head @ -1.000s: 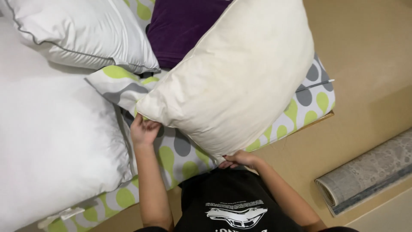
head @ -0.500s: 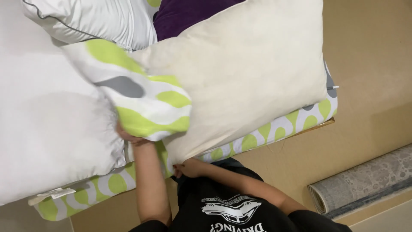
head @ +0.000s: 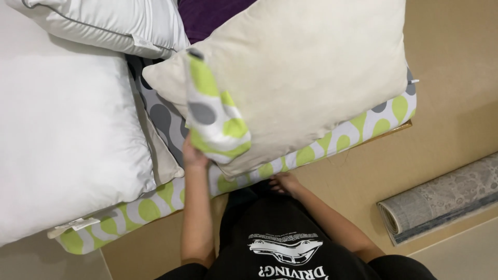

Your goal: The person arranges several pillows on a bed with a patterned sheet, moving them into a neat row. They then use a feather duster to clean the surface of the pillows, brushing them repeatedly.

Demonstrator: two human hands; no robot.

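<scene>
left hand (head: pixel 194 154) grips the patterned pillowcase (head: pixel 215 116) at the bed's (head: pixel 363 124) near edge, cream pillow (head: pixel 306 78) runs away diagonally; right hand (head: pixel 284 182) is lower, grip unclear

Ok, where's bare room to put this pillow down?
The tan floor right of the mattress is bare, down to the rolled rug. The mattress is crowded: the white pillows fill its left, and the cream pillow, which both hands grip, covers the rest.

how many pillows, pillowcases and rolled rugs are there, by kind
pillows: 3 (cream pillow, white pillow, grey-white pillow)
patterned pillowcase: 1, in the left hand
rolled rug: 1
total: 5
</scene>
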